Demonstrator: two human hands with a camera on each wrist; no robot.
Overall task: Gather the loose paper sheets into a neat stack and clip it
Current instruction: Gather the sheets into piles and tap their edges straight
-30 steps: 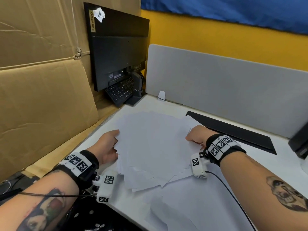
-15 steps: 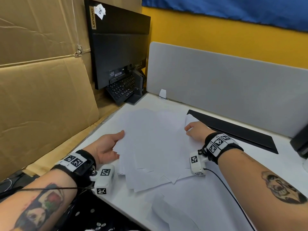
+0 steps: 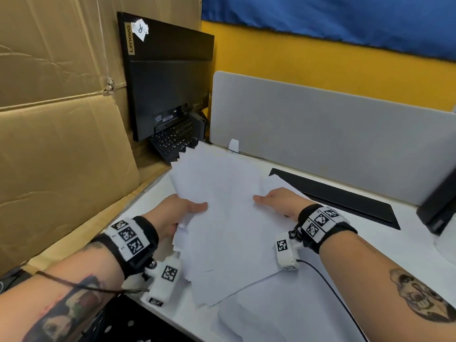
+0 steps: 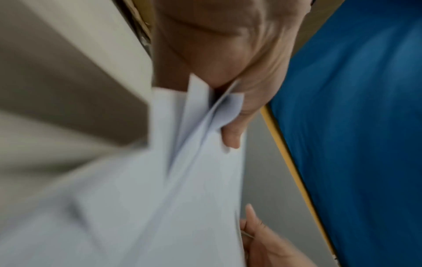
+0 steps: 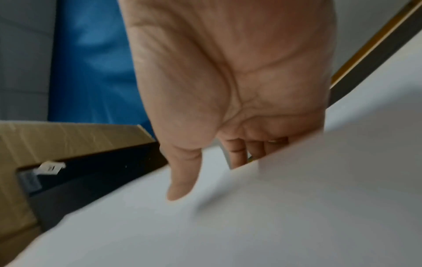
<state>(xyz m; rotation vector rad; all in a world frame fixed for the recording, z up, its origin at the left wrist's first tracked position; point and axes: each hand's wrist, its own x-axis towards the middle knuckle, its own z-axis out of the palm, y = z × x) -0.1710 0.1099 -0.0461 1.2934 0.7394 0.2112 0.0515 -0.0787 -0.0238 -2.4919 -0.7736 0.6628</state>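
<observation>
Sheets (image 3: 229,233) are lifting off the table (image 3: 385,245), where a second ago they lay flat; gathering is under way. Left hand (image 3: 176,213) is pinching their left edge, right hand (image 3: 277,202) their right. Edges are still ragged. No clip is showing.

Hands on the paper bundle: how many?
2. The left hand grips the paper bundle at its left edge; the right hand grips its right edge. Fingers underneath are hidden.
</observation>
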